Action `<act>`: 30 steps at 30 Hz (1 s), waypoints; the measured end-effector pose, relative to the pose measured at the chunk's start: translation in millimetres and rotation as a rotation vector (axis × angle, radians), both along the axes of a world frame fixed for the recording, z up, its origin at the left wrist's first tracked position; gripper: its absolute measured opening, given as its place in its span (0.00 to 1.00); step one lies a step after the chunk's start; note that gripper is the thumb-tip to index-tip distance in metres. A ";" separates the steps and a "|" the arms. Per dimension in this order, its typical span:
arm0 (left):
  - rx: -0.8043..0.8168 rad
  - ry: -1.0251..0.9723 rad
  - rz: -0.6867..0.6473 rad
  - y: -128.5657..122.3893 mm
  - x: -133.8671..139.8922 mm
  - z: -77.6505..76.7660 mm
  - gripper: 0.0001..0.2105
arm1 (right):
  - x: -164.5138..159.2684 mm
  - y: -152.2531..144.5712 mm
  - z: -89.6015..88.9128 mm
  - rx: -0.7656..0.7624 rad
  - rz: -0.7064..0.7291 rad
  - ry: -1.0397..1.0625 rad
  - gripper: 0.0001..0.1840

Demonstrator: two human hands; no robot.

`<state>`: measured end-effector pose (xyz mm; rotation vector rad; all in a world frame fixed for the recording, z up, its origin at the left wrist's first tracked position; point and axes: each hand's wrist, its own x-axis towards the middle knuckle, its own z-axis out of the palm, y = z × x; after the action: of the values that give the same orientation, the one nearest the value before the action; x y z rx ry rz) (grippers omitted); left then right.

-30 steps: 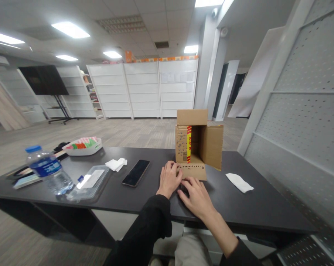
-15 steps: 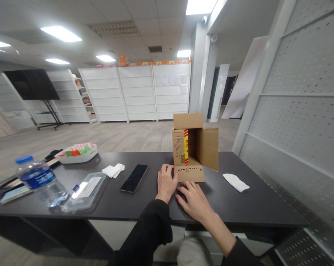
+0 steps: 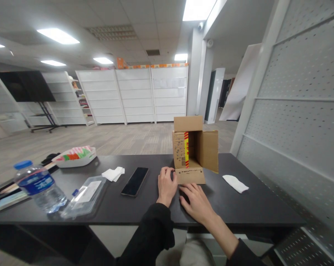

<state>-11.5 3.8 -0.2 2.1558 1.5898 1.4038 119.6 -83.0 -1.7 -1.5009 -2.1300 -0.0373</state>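
Note:
A cardboard box (image 3: 179, 147) lies on its side on the dark table, its mouth facing me and its flaps spread. Yellow and red tape runs down its left front flap. My left hand (image 3: 167, 186) rests at the left edge of the lower flap (image 3: 189, 177), fingers loosely bent, with nothing visible in it. Just in front of that flap, my right hand (image 3: 197, 201) lies palm down on the table, fingers slightly apart and holding nothing I can see. The undersides of both hands are hidden.
Left of my hands lie a phone (image 3: 135, 181), a crumpled tissue (image 3: 113, 174) and a clear plastic case (image 3: 87, 195). A water bottle (image 3: 39, 188) and a white basket (image 3: 75, 158) stand farther left. Another tissue (image 3: 235, 183) lies right of the box. A perforated panel (image 3: 297, 103) borders the right.
My right hand has shifted slightly to the right. My left hand stays beside the lower flap, and the camera view has turned slightly.

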 end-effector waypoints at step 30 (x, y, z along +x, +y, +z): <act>0.002 -0.050 -0.054 0.7 -1.2 -1.3 0.07 | 0.5 5.5 -1.6 -0.023 -0.004 0.021 0.16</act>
<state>-12.7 4.5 -1.5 2.1311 1.5021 1.4318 120.1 -77.5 -3.3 -1.5126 -2.1176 0.0018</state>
